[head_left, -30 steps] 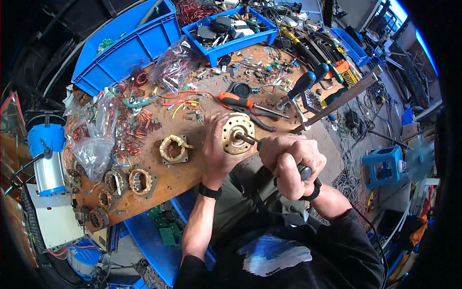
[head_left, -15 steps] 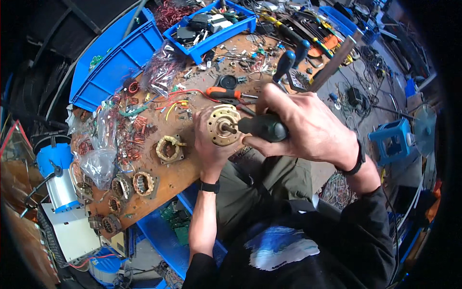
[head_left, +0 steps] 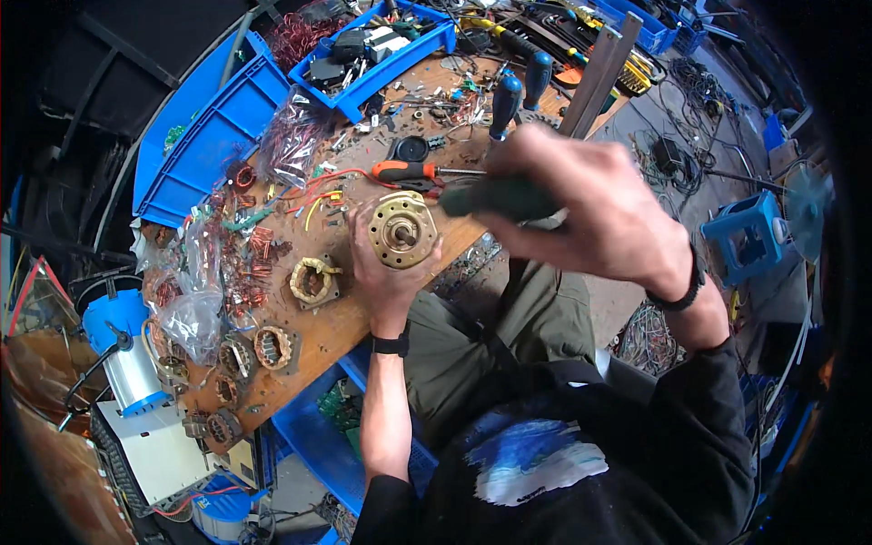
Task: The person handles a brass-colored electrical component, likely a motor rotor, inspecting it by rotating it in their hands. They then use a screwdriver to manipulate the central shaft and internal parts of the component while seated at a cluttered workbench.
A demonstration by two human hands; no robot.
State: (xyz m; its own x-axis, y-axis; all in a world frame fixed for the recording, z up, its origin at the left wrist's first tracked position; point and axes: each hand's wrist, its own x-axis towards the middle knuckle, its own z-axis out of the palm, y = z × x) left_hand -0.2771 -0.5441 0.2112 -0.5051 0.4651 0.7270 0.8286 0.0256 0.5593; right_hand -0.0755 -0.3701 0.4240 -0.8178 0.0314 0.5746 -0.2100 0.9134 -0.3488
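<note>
My left hand grips a brass-coloured motor body, whose round end plate, ringed with holes and with a short central shaft, faces up. My right hand is blurred, raised to the right of the motor and closed round a tool with a dark green handle. The handle points left, towards the motor; I cannot make out the tool's tip. An orange-and-black screwdriver lies just behind the motor. A stator with pale windings sits left of it, and several more stators lie along the bench's front.
The cluttered wooden bench holds blue bins, bagged wire, upright blue-handled tools and metal bars. Left stands a blue-and-silver machine. A blue stool and cable tangles are on the floor at right.
My right hand, with the green-handled tool, has risen from the shaft to up and right, turning the handle sideways. My left hand still holds the motor. The whole view has shifted slightly.
</note>
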